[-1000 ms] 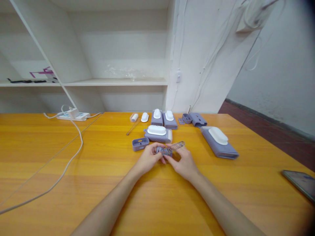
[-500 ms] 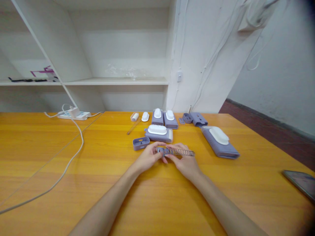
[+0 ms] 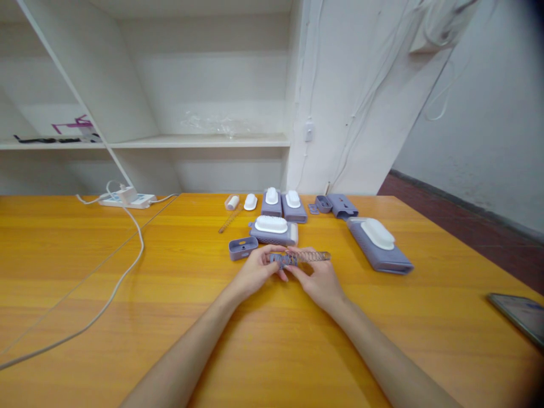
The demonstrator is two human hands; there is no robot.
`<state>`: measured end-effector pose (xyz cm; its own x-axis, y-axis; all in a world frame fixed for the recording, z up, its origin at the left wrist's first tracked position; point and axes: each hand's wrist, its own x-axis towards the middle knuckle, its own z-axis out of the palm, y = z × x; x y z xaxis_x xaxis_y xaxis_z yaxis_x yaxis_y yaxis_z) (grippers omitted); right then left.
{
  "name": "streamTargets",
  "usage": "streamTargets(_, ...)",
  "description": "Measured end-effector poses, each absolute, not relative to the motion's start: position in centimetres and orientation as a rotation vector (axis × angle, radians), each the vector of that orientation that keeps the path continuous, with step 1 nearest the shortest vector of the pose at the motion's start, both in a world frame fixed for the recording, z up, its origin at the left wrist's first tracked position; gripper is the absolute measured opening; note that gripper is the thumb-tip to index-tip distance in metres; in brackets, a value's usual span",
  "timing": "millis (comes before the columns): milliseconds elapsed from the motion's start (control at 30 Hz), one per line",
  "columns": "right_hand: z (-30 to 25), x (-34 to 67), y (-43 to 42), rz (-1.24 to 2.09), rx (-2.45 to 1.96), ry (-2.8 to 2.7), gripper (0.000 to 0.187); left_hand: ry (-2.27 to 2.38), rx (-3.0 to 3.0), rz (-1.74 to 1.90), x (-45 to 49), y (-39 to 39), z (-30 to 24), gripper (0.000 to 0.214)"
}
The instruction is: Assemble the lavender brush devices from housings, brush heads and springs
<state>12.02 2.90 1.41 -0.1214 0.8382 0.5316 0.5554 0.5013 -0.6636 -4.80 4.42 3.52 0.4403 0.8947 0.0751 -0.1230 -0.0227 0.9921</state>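
Note:
Just above the table, my left hand point(image 3: 258, 272) pinches a small purple-grey plastic part point(image 3: 277, 259) between thumb and fingers. A metal coil spring point(image 3: 313, 256) joins this part on its right side and points to the right. My right hand point(image 3: 321, 280) is closed at the left end of the spring, thumb and fingers meeting where it touches the part. The fingers hide how the two fit together. Left of my hands stands a purple-grey open housing point(image 3: 243, 248). Behind them lies a purple-grey case with a white bristled pad point(image 3: 272, 225).
Farther back are a second spring point(image 3: 230, 219), a white oval cap point(image 3: 250, 202), two upright cases point(image 3: 272, 203) and an opened case shell point(image 3: 343, 206). At right lie a larger case point(image 3: 379, 246) and a phone point(image 3: 518, 317). A white cable point(image 3: 138, 243) crosses the left side from a power strip point(image 3: 130, 199).
The spring's free right end has swung slightly up and to the left. My hands keep nearly the same grip and place.

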Motion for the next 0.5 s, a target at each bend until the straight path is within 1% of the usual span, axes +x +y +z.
streamTargets(100,1.8,12.0,2.7,0.344,-1.151,-1.819,0.031,0.746,1.327,0.959,-4.8,4.4,3.5,0.039)
streamTargets(300,2.6,11.7,2.2,0.365,-1.165,-1.785,0.022,0.737,1.297,0.973,-4.7,4.3,3.3,0.037)
streamTargets(500,1.9,11.6,2.4,0.350,-1.190,-1.780,0.023,0.817,1.352,0.934,-4.8,4.6,3.1,0.034)
